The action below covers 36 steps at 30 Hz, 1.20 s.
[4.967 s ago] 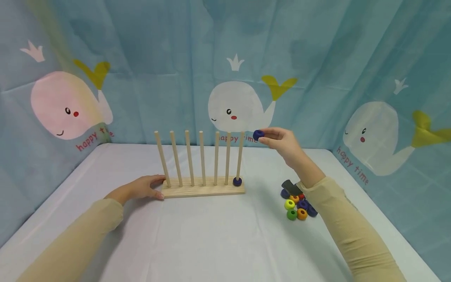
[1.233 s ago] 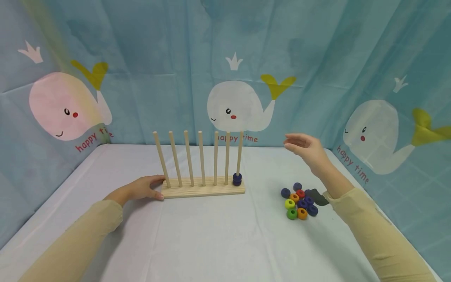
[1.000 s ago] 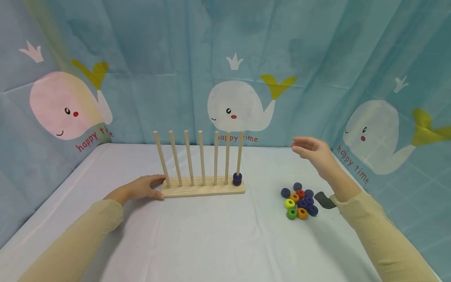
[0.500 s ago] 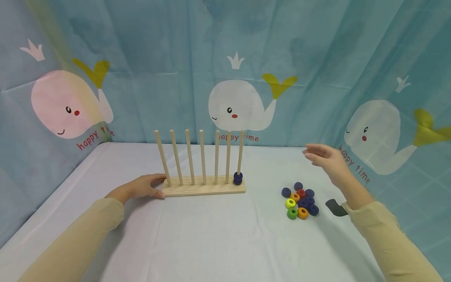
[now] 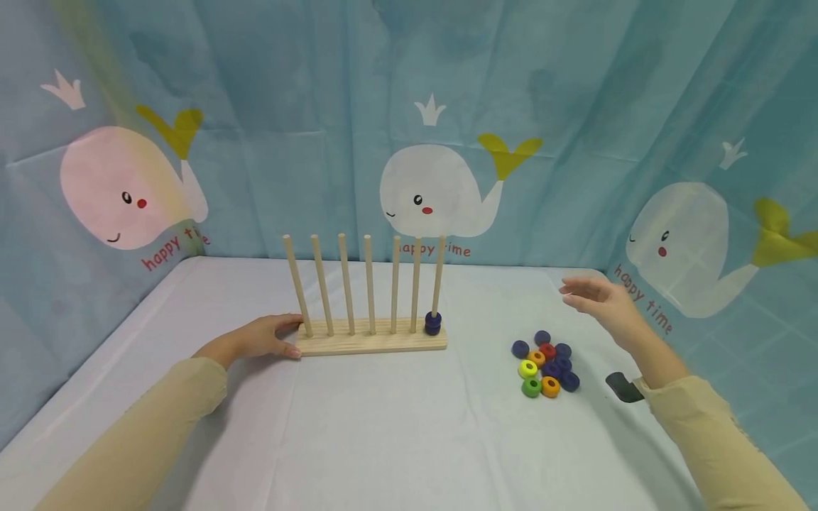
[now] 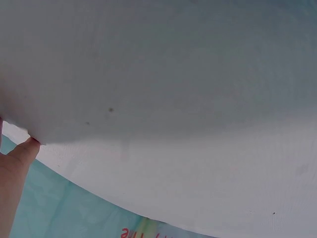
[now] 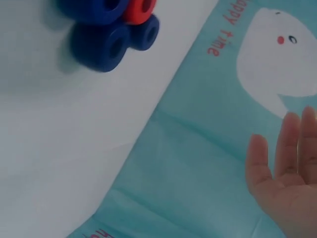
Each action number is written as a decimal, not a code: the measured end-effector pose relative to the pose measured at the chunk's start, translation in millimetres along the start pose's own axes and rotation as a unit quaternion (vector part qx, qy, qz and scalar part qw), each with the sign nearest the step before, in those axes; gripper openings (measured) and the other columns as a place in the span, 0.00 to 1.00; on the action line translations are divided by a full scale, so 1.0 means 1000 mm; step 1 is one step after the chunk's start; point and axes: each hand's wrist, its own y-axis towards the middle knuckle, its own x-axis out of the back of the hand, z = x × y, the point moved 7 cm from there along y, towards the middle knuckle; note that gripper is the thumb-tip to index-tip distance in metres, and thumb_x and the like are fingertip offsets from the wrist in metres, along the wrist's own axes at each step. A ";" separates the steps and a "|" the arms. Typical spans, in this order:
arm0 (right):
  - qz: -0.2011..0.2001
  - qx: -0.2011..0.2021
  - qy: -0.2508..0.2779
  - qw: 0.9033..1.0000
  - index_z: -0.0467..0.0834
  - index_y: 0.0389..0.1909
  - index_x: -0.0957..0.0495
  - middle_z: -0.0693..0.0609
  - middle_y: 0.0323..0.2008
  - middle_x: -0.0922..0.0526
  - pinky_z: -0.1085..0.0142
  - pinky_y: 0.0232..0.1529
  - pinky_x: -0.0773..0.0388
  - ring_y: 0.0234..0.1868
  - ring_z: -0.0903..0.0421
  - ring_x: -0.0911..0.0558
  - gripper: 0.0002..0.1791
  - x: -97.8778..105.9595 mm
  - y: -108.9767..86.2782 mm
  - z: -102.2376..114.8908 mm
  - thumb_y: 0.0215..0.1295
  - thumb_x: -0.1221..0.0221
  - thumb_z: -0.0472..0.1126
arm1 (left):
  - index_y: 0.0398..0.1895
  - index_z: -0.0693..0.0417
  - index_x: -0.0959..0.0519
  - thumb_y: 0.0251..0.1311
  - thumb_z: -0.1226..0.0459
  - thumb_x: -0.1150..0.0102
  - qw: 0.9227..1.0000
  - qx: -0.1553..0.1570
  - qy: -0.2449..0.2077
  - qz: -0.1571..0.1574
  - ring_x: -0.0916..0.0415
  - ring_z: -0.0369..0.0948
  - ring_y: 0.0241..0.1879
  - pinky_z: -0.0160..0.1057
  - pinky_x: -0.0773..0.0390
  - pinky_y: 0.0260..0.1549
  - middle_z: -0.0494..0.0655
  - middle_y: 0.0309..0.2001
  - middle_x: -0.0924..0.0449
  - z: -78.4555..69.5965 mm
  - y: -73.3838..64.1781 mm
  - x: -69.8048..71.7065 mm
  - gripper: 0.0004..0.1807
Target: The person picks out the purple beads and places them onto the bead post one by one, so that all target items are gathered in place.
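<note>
One rack (image 5: 372,346) held, loose beads (image 5: 552,370) well to its right

A blue whale-print curtain (image 5: 287,184) fills the upper frame; a white table (image 5: 371,426), the lower. At centre stands the rack with seven pegs (image 5: 370,284): probably light, stiff wood, best held by a base end. The left hand (image 5: 265,337), left of centre, holds its left end between thumb and fingers. At right, the right hand (image 5: 603,304) hovers, fingers loosely bent, holding nothing. Below and left of it lie the mixed-colour beads, likely hard and slippery: pinch their sides. Two navy ones circle the rightmost peg.
</note>
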 end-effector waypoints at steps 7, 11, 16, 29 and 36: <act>0.030 -0.006 -0.034 0.999 0.32 0.60 0.30 0.53 0.50 0.19 0.79 0.45 0.28 0.44 0.73 0.23 0.25 0.000 -0.003 -0.013 0.70 0.42 0.45 | 0.71 0.68 0.41 0.53 0.48 0.30 1.000 0.006 0.009 0.001 0.55 0.70 0.69 0.69 0.50 0.62 0.72 0.70 0.47 0.000 -0.001 0.001 0.50; 0.053 -0.016 -0.049 0.997 0.33 0.62 0.31 0.43 0.55 0.22 0.67 0.52 0.25 0.46 0.74 0.24 0.26 -0.002 -0.004 -0.019 0.72 0.44 0.46 | 0.70 0.69 0.41 0.53 0.49 0.30 1.000 0.006 0.010 0.002 0.55 0.70 0.69 0.69 0.50 0.63 0.72 0.70 0.46 0.001 -0.001 0.001 0.50; 0.077 -0.010 -0.059 0.995 0.32 0.63 0.32 0.32 0.58 0.26 0.42 0.57 0.29 0.46 0.77 0.26 0.25 -0.003 -0.004 -0.029 0.73 0.45 0.44 | 0.70 0.70 0.41 0.53 0.51 0.29 1.000 0.004 0.005 0.002 0.55 0.70 0.68 0.69 0.50 0.63 0.72 0.70 0.46 0.000 -0.002 0.000 0.49; 0.128 -0.034 -0.049 0.990 0.32 0.64 0.33 0.30 0.59 0.28 0.34 0.58 0.37 0.53 0.60 0.24 0.25 -0.006 -0.007 -0.053 0.71 0.44 0.41 | 0.70 0.68 0.40 0.53 0.49 0.30 1.000 0.007 0.005 0.002 0.55 0.70 0.69 0.69 0.50 0.63 0.72 0.70 0.46 -0.001 0.000 0.000 0.49; 0.151 -0.040 -0.054 0.986 0.31 0.64 0.33 0.31 0.59 0.27 0.34 0.58 0.36 0.60 0.34 0.29 0.26 -0.007 -0.008 -0.062 0.71 0.45 0.40 | 0.71 0.68 0.41 0.53 0.49 0.29 1.000 0.005 0.007 0.003 0.55 0.69 0.69 0.68 0.50 0.63 0.71 0.70 0.46 0.001 0.001 0.000 0.50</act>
